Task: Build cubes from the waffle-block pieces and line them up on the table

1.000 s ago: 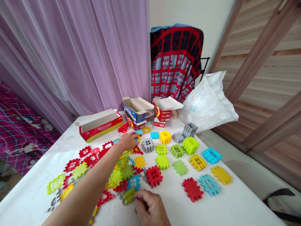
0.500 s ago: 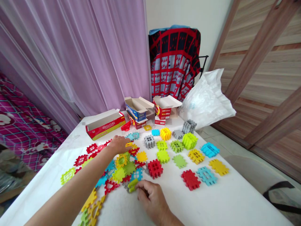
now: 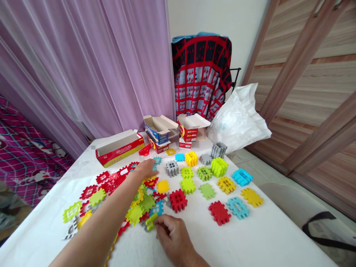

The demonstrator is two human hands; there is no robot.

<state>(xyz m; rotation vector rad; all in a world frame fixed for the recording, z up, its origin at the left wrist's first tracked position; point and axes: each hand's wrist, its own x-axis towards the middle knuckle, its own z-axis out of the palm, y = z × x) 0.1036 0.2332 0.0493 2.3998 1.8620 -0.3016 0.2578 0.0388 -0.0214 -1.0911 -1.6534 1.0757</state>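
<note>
My left hand (image 3: 146, 168) reaches over the far part of the mixed pile, its fingers by a light blue piece (image 3: 157, 161); whether it grips anything is hard to make out. Closer to me, my right hand (image 3: 174, 231) pinches a small lime-green piece (image 3: 151, 221) at the pile's near edge. Between the hands lie lime-green plates (image 3: 135, 214) and a blue window piece (image 3: 157, 208). A red window block (image 3: 178, 200) sits just beyond my right hand. My left forearm hides part of the pile.
Sorted blocks stand right of the pile, among them a red plate (image 3: 219, 213) and a blue frame (image 3: 238, 207). Behind are a long red box (image 3: 121, 150), a blue box (image 3: 158, 133), a red box (image 3: 189, 133) and a white bag (image 3: 239, 118).
My left hand has moved slightly further away, past the yellow pieces. My right hand still holds the lime-green piece. The whole view has shifted a little.
</note>
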